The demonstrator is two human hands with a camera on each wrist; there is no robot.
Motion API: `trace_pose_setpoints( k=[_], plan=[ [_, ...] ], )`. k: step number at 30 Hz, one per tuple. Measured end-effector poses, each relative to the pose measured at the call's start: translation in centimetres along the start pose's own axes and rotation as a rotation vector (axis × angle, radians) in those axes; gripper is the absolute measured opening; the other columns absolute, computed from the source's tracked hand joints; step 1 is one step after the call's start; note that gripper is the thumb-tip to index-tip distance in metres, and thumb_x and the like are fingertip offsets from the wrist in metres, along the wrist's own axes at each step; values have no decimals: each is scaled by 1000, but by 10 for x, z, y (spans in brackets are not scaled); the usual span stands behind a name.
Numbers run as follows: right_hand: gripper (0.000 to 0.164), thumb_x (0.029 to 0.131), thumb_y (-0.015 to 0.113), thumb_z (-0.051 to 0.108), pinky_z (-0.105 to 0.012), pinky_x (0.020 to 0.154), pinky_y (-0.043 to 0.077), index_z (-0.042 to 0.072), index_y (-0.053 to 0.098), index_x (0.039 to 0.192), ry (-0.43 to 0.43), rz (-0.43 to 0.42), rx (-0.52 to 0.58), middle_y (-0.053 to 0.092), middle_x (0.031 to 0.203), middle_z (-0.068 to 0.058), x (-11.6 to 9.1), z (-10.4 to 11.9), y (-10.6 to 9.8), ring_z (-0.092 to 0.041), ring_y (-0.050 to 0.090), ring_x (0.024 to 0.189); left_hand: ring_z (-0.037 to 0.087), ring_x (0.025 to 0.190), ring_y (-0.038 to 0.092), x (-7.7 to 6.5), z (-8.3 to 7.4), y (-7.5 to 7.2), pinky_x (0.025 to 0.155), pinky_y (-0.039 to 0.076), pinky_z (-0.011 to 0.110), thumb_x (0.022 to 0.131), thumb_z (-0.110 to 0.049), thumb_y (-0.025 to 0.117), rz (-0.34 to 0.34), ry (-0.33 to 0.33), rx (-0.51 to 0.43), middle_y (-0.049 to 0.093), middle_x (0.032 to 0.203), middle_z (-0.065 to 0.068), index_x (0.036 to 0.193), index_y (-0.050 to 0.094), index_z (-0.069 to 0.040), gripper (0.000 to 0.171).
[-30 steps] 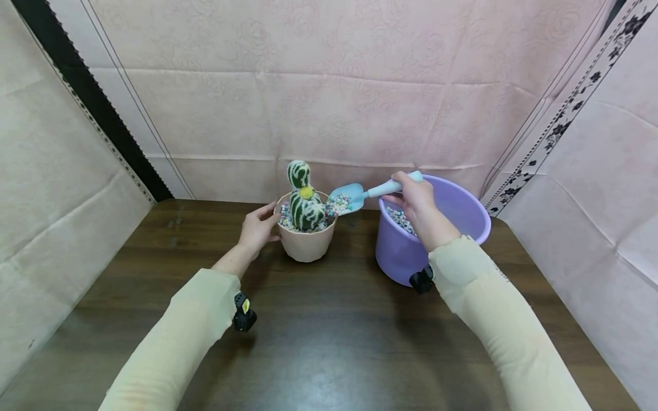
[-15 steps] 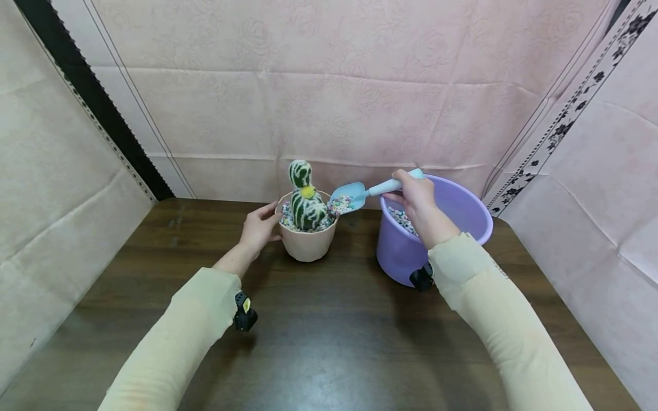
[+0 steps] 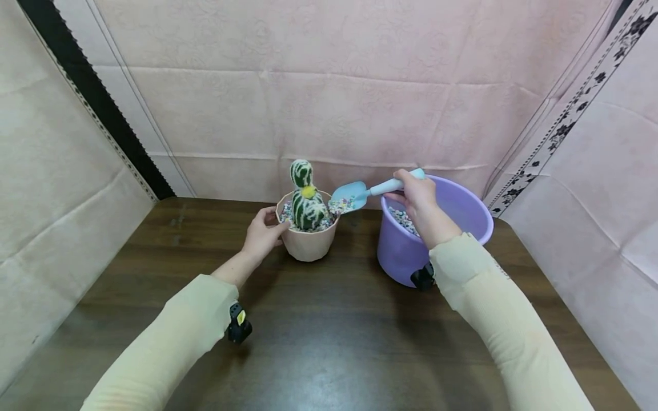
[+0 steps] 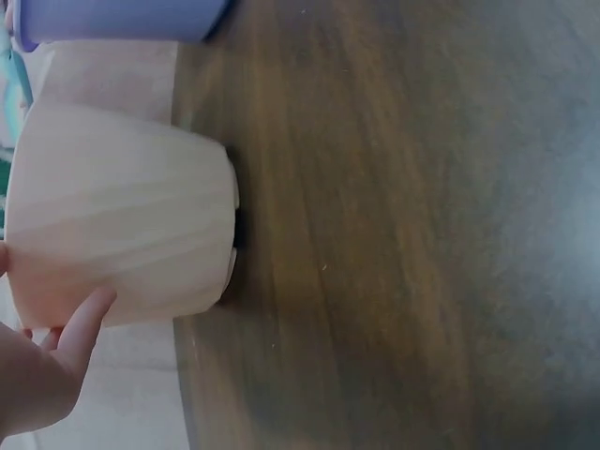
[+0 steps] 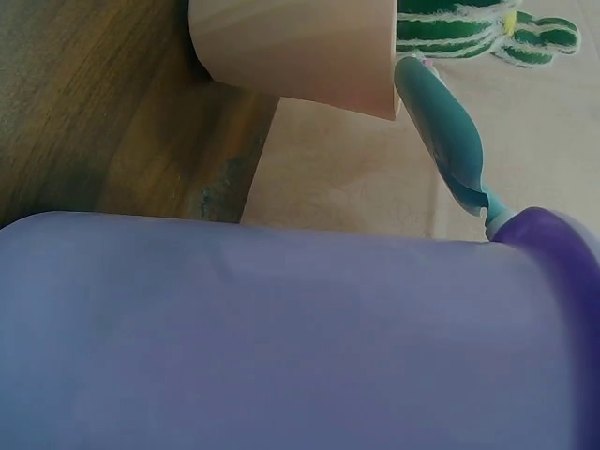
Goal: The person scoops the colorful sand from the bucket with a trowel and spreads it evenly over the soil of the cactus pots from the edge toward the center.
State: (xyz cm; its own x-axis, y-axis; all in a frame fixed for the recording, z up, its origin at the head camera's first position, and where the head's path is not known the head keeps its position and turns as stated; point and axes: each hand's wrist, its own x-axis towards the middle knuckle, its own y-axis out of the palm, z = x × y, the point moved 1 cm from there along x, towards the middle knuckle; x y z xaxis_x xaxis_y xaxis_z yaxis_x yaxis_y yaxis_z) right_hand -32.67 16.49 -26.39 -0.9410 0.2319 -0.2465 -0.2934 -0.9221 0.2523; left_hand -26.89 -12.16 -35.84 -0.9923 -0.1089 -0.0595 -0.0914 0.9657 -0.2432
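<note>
A green-and-white striped cactus (image 3: 307,212) with a yellow patch stands in a cream flowerpot (image 3: 308,246) among multicoloured pebbles. My left hand (image 3: 262,233) grips the pot's left side near the rim; in the left wrist view the thumb (image 4: 89,323) lies along its wall. My right hand (image 3: 418,204) holds a light blue trowel (image 3: 345,194) by the handle, above a purple bucket (image 3: 398,251). The tilted blade meets the pot's right rim, with some pebbles on it. In the right wrist view the bucket wall hides that hand.
More pebbles (image 3: 403,220) lie inside the bucket, to the right of the pot. Both stand near the far edge of a dark wooden table (image 3: 319,342). A pale patterned cloth (image 3: 319,103) hangs behind the table, and similar cloths flank it.
My left hand has shifted its hold on the pot, the thumb coming further round the front, and the left forearm has dropped slightly. Fewer pebbles show on the trowel. The right hand stays nearly still.
</note>
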Motion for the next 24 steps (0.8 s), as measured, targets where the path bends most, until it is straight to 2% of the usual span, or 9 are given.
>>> trace_pose_setpoints(
  k=[3,7,9,13,15,17,20,24],
  plan=[
    [32,83,55,3,-28,60,58,6,45,114,-1,-2,-3,49,95,-7,0,0,0,-13,61,68,34,118,52,5,0,-3,93,49,50,94,-15,50,34,-18,1,38,143,20,144,30,-4,55],
    [25,83,55,2,-28,60,57,5,46,106,-10,0,2,48,93,-7,-2,1,-1,-12,62,66,34,114,54,9,-1,-7,94,48,49,96,-15,46,52,-32,22,35,146,19,147,27,-8,55],
    [27,83,55,2,-27,60,57,5,46,109,-16,2,3,48,93,-7,-3,2,-1,-12,62,66,33,115,54,9,-2,-7,93,50,47,96,-16,46,21,-25,45,38,145,19,147,29,-9,54],
    [53,83,54,1,-28,60,57,9,41,134,-11,9,0,48,94,-7,-4,3,-1,-12,61,67,31,115,56,2,-2,-5,84,54,36,94,-18,51,-91,8,104,49,134,19,138,40,-4,49],
    [59,83,55,1,-28,61,57,10,38,139,-11,6,3,49,94,-7,-5,3,-1,-12,61,66,30,114,57,-1,-1,-3,79,54,31,92,-20,54,-113,20,106,52,130,19,134,43,-2,46],
    [56,83,55,0,-29,62,57,7,40,137,-17,3,4,49,92,-7,-4,3,0,-12,61,66,29,113,58,-2,1,-2,78,55,31,92,-20,56,-105,25,90,53,129,18,132,44,-1,45],
    [53,82,55,0,-29,63,57,8,42,133,-21,-3,-3,49,92,-6,-4,3,1,-11,61,66,30,113,57,-1,3,-3,83,55,38,93,-19,54,-70,28,64,51,131,19,133,43,-1,45],
    [33,83,55,1,-27,62,57,5,47,114,-20,-1,-23,49,92,-7,-4,1,2,-11,62,66,31,117,54,3,3,-6,90,52,46,96,-17,50,-21,27,70,48,137,19,137,41,-2,45]
  ],
)
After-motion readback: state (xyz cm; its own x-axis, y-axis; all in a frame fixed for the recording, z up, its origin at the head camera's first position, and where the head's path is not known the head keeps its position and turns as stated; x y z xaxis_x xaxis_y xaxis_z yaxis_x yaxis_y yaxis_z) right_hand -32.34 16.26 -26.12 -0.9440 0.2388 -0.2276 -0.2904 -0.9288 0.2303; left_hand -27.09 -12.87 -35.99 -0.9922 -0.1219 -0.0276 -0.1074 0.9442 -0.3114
